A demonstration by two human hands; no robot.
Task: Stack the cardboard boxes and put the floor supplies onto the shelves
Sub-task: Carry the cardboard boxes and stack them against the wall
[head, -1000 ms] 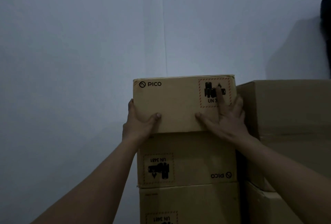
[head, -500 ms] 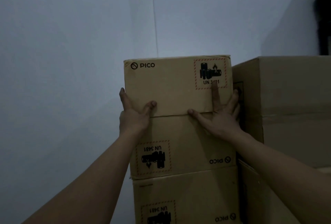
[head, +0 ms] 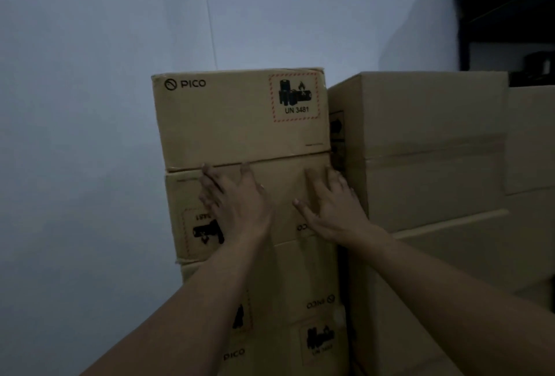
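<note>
A tan PICO cardboard box (head: 228, 123) with a UN 3481 battery label sits on top of a stack against the wall. Under it is a second PICO box (head: 282, 192), printed upside down, and more boxes (head: 288, 279) continue below. My left hand (head: 237, 201) lies flat on the front of the second box, fingers spread, fingertips at the seam under the top box. My right hand (head: 330, 207) rests flat beside it on the same face, fingers apart. Neither hand holds anything.
A stack of larger plain cardboard boxes (head: 426, 147) stands tight against the right side of the PICO stack. A dark shelf unit (head: 507, 9) shows at the top right. A pale wall (head: 90, 105) fills the left and back.
Both hands slid down off the top box, which now rests on the stack, onto the face of the box below. The view has shifted lower and closer.
</note>
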